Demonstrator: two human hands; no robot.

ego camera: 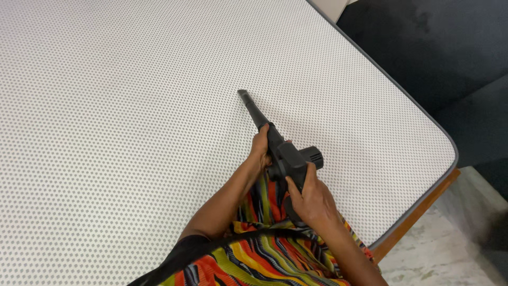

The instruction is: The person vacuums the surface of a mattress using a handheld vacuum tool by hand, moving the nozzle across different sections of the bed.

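The black handheld vacuum (283, 153) lay on the mattress (132, 106), long axis and nozzle pointing toward 11 o'clock. Left hand (260, 148) and right hand (312, 201) each gripped its body.

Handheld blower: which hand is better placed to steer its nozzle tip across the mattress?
Probably the left hand: it grips the handheld blower at the base of the nozzle, closest to the tip. The right hand holds the rear handle over the mattress, better for carrying the weight.
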